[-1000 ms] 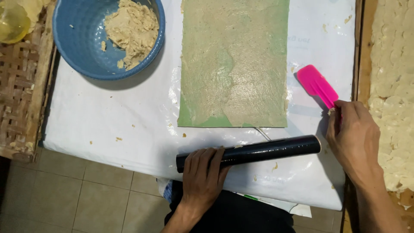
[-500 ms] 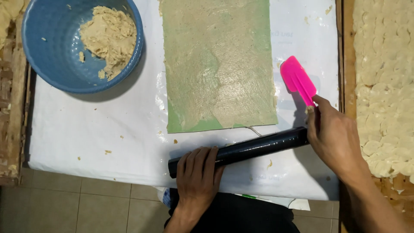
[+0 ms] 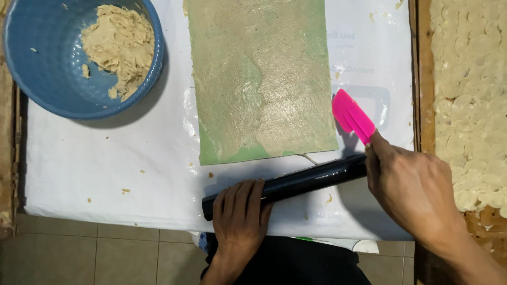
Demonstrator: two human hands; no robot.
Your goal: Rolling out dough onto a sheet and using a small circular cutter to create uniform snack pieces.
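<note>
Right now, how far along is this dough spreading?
Done: the green sheet is coated almost all over with thin dough; only its near edge shows green. In hand: the left hand presses the black roller, and the right hand holds the pink spatula. Left: a lump of dough in the blue bowl.

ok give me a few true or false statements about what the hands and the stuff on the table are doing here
1. The left hand rests on the black roller. True.
2. The right hand holds a blue spatula. False: the spatula is pink.
3. The blue bowl is empty. False: a lump of beige dough sits in it.
4. The green sheet is covered with a thin beige layer. True.
5. The roller lies on top of the green sheet. False: it lies just below the sheet's near edge, on the white cover.
</note>
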